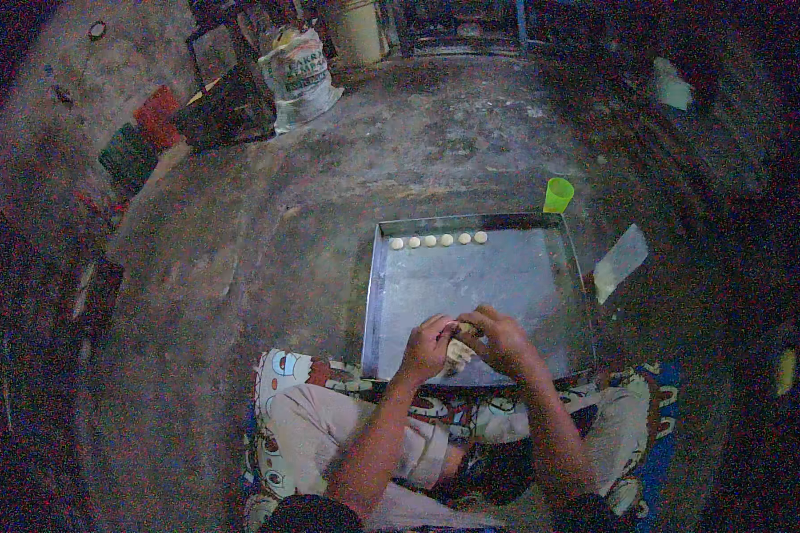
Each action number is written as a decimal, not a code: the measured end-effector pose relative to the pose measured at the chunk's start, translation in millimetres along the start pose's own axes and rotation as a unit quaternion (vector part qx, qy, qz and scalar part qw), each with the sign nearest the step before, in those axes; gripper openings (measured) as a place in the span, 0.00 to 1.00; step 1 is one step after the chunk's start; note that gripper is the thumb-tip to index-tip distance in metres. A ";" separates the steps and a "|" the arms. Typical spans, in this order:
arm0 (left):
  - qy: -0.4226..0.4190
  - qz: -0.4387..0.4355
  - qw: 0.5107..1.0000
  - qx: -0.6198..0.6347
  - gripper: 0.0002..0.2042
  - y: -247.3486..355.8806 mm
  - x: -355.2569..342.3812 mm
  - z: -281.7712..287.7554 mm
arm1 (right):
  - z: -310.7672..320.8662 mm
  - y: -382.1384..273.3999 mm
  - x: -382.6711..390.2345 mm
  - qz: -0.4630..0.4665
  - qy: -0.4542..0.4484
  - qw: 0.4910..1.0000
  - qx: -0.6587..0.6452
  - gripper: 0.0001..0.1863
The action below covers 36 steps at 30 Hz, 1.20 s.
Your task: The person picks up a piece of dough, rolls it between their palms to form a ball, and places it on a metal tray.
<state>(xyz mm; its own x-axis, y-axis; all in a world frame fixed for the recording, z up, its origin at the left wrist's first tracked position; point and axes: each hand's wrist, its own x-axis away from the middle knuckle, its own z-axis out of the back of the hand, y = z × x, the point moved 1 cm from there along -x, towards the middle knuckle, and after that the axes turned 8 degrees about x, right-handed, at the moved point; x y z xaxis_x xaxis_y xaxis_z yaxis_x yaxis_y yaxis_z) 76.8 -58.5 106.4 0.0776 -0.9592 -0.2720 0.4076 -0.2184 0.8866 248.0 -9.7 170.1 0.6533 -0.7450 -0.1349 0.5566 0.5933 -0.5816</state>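
- Dial set on the metal tray point(507, 289), twelve pointing away from us. The pale lump point(458, 355) shows between six and seven, in our hands near the tray's near edge; whether its lower end touches metal, we cannot tell.
- Left hand point(428, 346): fingers curled in, grasping the lump's upper left side. Right hand point(504, 342): fingers bent over, grasping its top from about one o'clock. Exact fingertip contact is lost to grain and shadow.
- Handling, our judgement: dough-like, so light, soft, easily dented or torn, maybe tacky. Best held around its thicker upper part with broad, gentle finger pressure, leaving the lower end unpulled.
- Tray: shallow, raised walls. Six pale discs point(447, 240) lie inside in a row along the far wall, ten to twelve. They look soft too; we would lift them by the rims.
- Green cup point(558, 194) at one, by the tray's far right corner; contents unreadable.
- White sack point(300, 80) far out at eleven, bulging; filling mostly hidden. Pale bucket point(357, 31) just beyond, inside not visible.
- White sheet-like piece point(624, 259) outside the tray, between two and three.
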 end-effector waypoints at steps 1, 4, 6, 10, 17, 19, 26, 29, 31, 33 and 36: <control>-0.022 0.018 0.999 0.036 0.12 2.7 0.7 7.1 | 0.4 -7.5 2.3 -0.006 0.009 1.000 0.022 0.11; -0.049 0.083 0.991 0.094 0.16 35.1 8.1 16.9 | 8.6 -42.5 13.1 -0.004 0.063 0.996 0.061 0.07; -0.038 0.003 0.996 0.077 0.17 40.8 23.3 13.7 | 27.8 -67.6 30.6 0.029 0.127 0.990 0.046 0.06; -0.042 -0.019 0.996 0.075 0.16 88.0 45.7 11.6 | 22.6 -60.1 61.5 -0.035 0.128 0.989 -0.073 0.09; 0.002 0.133 0.945 0.300 0.16 117.2 86.5 -13.3 | -13.9 -30.5 94.5 -0.192 0.129 0.882 -0.411 0.14; 0.018 0.154 0.941 0.301 0.17 115.7 95.6 -10.6 | -12.0 -41.6 97.4 -0.174 0.124 0.919 -0.332 0.12; 0.015 0.208 0.934 0.290 0.19 89.3 92.0 9.9 | 25.5 -89.7 89.8 0.070 0.126 0.987 -0.067 0.14; -0.006 0.132 0.955 0.265 0.19 90.6 81.8 -6.3 | 20.5 -57.0 90.9 0.057 0.095 0.993 -0.050 0.14; -0.070 0.119 0.966 0.219 0.18 73.4 78.3 -8.9 | 27.3 -56.7 87.8 0.041 0.058 0.996 -0.050 0.12; -0.087 0.113 0.976 0.163 0.17 59.6 77.3 -14.3 | 43.2 -63.5 87.8 0.039 0.036 0.997 -0.055 0.08; -0.078 0.141 0.968 0.191 0.17 70.2 67.0 -16.9 | 47.4 -60.5 82.2 -0.010 0.028 1.000 -0.006 0.07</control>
<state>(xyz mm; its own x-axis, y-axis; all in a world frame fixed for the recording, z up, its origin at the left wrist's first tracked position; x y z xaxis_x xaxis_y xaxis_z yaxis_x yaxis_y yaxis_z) 126.0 -135.1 144.1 -0.0136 -0.9993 0.0343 0.0220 0.0340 0.9992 292.4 -92.4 232.2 0.6125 -0.7724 -0.1684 0.5622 0.5753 -0.5941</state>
